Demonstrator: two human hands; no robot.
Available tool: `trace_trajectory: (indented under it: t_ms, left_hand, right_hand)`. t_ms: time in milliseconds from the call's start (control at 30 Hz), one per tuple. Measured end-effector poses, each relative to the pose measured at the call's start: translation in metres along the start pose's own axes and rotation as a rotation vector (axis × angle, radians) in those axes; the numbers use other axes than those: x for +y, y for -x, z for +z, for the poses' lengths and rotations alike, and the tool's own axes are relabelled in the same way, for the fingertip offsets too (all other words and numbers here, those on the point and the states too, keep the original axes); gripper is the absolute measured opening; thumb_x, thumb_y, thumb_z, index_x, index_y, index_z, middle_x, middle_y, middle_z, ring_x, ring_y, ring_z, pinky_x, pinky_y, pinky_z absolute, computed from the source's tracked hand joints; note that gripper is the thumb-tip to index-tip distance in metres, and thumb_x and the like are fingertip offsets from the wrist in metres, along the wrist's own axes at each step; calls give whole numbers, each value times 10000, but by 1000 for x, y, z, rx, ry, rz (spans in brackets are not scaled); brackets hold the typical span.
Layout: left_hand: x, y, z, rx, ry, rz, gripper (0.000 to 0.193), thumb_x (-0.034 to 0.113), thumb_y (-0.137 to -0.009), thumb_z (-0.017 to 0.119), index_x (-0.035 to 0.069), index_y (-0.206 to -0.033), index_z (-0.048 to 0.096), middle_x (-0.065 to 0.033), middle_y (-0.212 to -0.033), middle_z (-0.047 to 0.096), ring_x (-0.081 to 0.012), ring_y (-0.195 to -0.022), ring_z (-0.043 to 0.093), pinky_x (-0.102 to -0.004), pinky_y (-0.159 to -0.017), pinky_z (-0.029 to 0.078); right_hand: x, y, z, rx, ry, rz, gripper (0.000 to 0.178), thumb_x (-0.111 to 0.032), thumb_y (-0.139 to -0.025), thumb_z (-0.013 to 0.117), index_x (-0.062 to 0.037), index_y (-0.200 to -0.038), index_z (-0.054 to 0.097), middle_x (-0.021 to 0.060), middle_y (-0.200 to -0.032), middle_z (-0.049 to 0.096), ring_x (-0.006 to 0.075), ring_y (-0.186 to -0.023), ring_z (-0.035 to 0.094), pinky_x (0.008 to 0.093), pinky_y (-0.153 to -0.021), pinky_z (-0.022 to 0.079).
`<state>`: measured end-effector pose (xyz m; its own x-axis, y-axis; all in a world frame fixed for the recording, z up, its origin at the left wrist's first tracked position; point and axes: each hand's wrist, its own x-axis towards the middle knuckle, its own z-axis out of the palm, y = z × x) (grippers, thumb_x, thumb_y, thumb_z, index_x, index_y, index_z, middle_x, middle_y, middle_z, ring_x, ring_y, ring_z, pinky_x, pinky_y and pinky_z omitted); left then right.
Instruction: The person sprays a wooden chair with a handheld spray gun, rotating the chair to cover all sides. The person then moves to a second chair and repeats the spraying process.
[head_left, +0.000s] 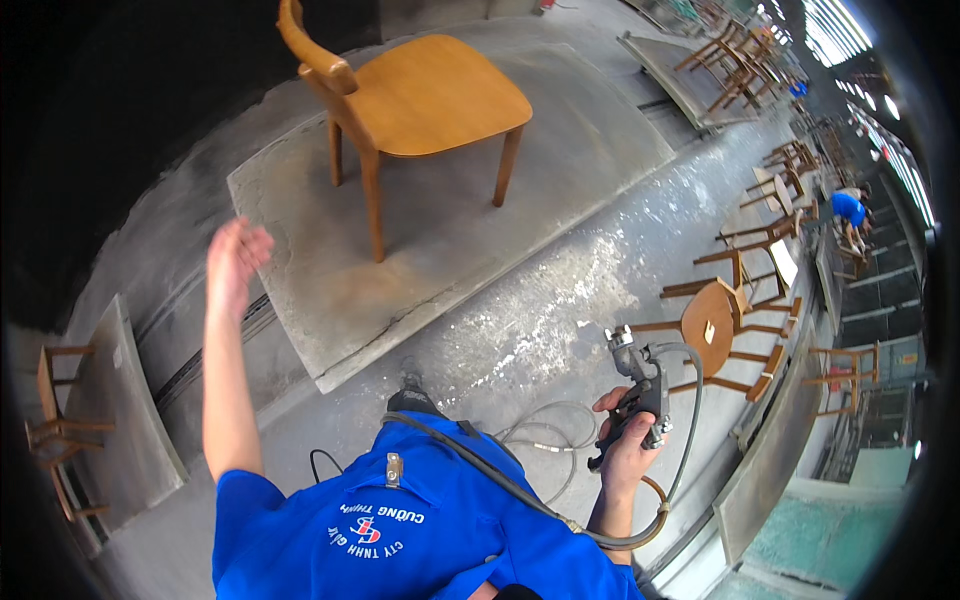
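Observation:
My right hand (626, 450) grips a spray gun (636, 385) with a metal nozzle end pointing up and away from me. A grey hose (692, 400) loops from the gun back to my waist. My left hand (236, 265) is raised at the left, its fingers curled in and somewhat blurred, with nothing visible in them. Beyond it stands a wooden chair (435, 92) with an orange-brown seat and a curved backrest at its left. The chair is upright on a large grey board (480, 265), apart from both hands.
Several wooden chairs line the right side, the closest with a round brown seat (708, 330). More stools (70, 430) stand by another board (125, 410) at the left. Hose coils (545, 435) lie on the floor near my feet. A person in blue (850, 210) bends over far right.

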<state>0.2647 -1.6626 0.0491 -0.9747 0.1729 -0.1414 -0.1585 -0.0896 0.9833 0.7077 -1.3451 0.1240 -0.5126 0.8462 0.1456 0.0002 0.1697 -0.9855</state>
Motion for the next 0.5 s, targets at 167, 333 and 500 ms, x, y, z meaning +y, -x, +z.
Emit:
trace_trajectory:
  t_ms: [167, 333, 500]
  left_hand:
    - [102, -144, 62, -183, 58, 20, 909, 533, -948, 628, 0, -1550, 204, -253, -1446, 490, -318, -1294, 540, -424, -1053, 464]
    - [144, -268, 150, -315, 321, -238, 992, 459, -796, 835, 11, -1483, 278, -268, -1342, 439, -386, -1293, 467, -553, -1048, 451]
    - [124, -284, 185, -84, 201, -103, 474, 223, -862, 730, -15, -1207, 509, -172, -960, 593, -301, -825, 671, -443, -711, 625]
  right_hand:
    - [14, -12, 12, 113, 175, 159, 330, -340, -1062, 510, -19, -1035, 578, 49, -795, 648, 24, -535, 448, 202, -454, 322]
    - [19, 4, 13, 196, 187, 408, 428, -413, -1064, 458, -23, -966, 604, 58, -757, 650, 103, -597, 611, 221, -439, 398]
    - [-1, 1, -12, 277, 146, 309, 590, -598, -1012, 442, -25, -1089, 560, 73, -794, 642, 141, -669, 656, 212, -441, 405]
